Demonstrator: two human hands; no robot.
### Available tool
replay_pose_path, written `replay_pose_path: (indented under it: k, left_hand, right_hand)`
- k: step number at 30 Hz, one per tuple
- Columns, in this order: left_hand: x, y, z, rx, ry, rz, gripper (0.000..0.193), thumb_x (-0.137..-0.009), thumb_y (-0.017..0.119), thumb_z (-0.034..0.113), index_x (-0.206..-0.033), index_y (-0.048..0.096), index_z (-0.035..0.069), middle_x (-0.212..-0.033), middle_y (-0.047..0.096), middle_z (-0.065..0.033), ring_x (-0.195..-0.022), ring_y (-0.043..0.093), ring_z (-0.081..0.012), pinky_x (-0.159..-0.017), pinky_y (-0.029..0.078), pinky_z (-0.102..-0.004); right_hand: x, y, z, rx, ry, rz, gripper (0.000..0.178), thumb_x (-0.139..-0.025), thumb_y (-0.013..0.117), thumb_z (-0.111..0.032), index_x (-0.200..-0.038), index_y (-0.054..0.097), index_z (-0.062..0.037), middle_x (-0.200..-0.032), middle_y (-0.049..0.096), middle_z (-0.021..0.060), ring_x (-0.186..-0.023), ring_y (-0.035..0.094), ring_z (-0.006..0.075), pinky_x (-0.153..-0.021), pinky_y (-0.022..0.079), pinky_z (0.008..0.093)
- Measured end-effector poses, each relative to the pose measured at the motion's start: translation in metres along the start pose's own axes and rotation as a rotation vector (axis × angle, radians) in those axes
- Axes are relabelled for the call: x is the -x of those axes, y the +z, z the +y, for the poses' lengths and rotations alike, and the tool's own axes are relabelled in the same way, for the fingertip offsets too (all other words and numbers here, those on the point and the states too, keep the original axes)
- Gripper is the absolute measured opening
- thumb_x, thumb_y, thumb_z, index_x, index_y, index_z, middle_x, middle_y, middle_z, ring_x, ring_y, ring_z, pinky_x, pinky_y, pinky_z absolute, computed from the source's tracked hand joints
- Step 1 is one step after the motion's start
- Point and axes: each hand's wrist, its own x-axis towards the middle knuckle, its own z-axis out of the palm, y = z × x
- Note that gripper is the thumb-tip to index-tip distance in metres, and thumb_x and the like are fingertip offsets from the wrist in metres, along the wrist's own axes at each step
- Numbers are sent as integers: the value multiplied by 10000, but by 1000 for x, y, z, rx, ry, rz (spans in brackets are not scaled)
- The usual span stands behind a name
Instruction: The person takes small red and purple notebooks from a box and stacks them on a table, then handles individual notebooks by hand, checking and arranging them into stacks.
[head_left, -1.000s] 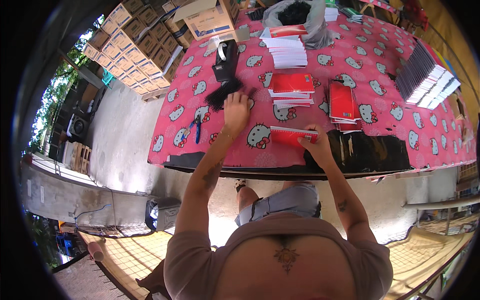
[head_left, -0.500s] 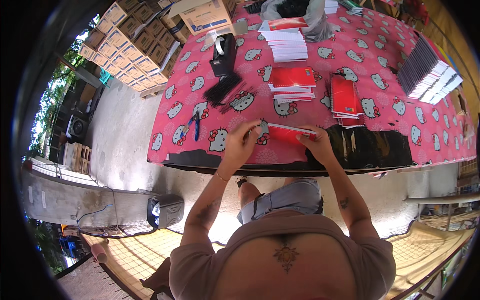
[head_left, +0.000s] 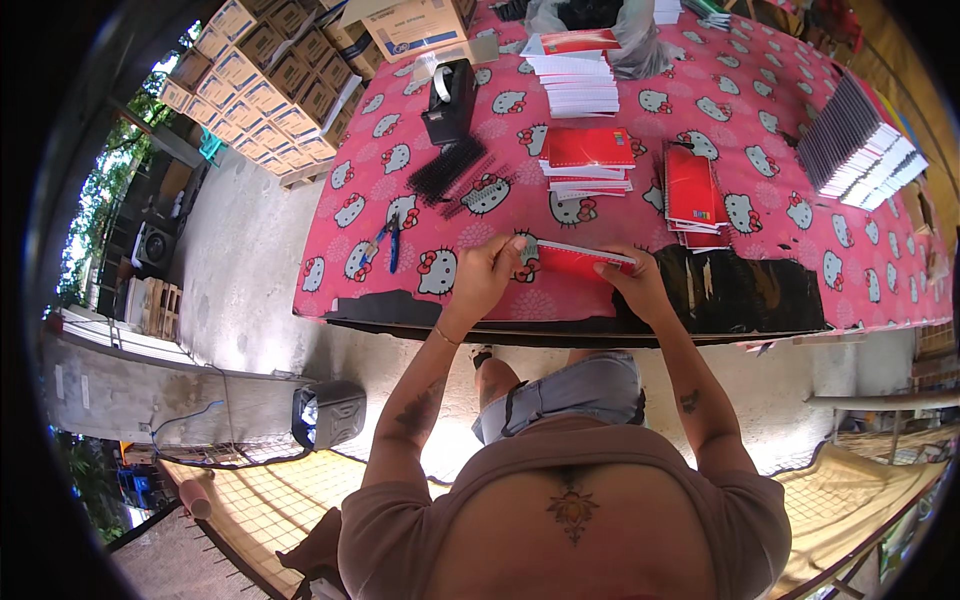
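Observation:
In my right hand [head_left: 637, 283] is a red-covered notebook [head_left: 572, 261], gripped at its right end with the thumb on the cover. Its white, punched long edge faces away from me, just above the table's near edge. My left hand [head_left: 486, 278] is beside the notebook's left end, thumb and fingers pressed together. Whatever is between those fingers is too small to make out. Beyond the notebook lies a stack of red notebooks [head_left: 590, 150]. To its right sits another red stack [head_left: 691, 190] with dark spiral binding along one side.
Blue-handled pliers [head_left: 394, 245] lie on the pink patterned tablecloth [head_left: 450, 225]. Behind them are black spiral coils [head_left: 447, 172] and a black tape dispenser [head_left: 451, 105]. A white-paged notebook stack [head_left: 575, 85] stands farther back, a tall bound pile [head_left: 862, 140] at right. Cartons [head_left: 265, 90] rise at left.
My left thumb and fingers have closed together beside the notebook's left end. The notebook stays in my right hand, almost in the same place.

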Motion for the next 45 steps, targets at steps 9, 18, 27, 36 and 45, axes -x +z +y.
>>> replay_pose_path:
  k: [9,18,27,36,45]
  left_hand:
    - [1,0,3,136,47,-4,261,-980,613,196,-846,666,-22,-583,637,-96,-507,614,-103,-477,454,-277]
    - [0,4,-10,264,-118,-59,297,-1013,569,265,-958,675,-6,-677,648,-31,-615,607,-76,-567,494,-238]
    - [-17,-4,9,-29,292,-92,148,-900,689,162,-983,682,40,-807,632,-84,-679,623,-202,-579,479,-317]
    - [-13,3,42,-592,588,56,343,-935,605,244,-1211,572,44,-1036,611,-113,-915,564,-311,-835,380,-413]
    - [-15,-23,26,-165,199,-327,412,-898,655,332,-1181,591,39,-1056,601,-107,-952,580,-307,-797,440,-461]
  right_hand:
    - [-1,-1,7,12,-4,21,245,-892,723,-103,-1107,671,1,-912,676,-12,-828,584,45,-731,484,215]
    - [-1,0,4,37,2,18,238,-890,722,-96,-1102,675,2,-898,671,-19,-807,575,33,-690,471,194]
    - [-2,-1,6,39,-18,26,264,-879,727,-120,-1116,687,-11,-882,678,4,-802,566,54,-708,472,224]
    - [8,9,-18,92,-81,80,227,-885,720,-104,-1071,678,18,-928,681,23,-849,590,74,-757,486,240]
    - [7,10,-21,115,-88,40,240,-904,711,-139,-1090,683,10,-895,689,31,-804,580,67,-732,488,237]
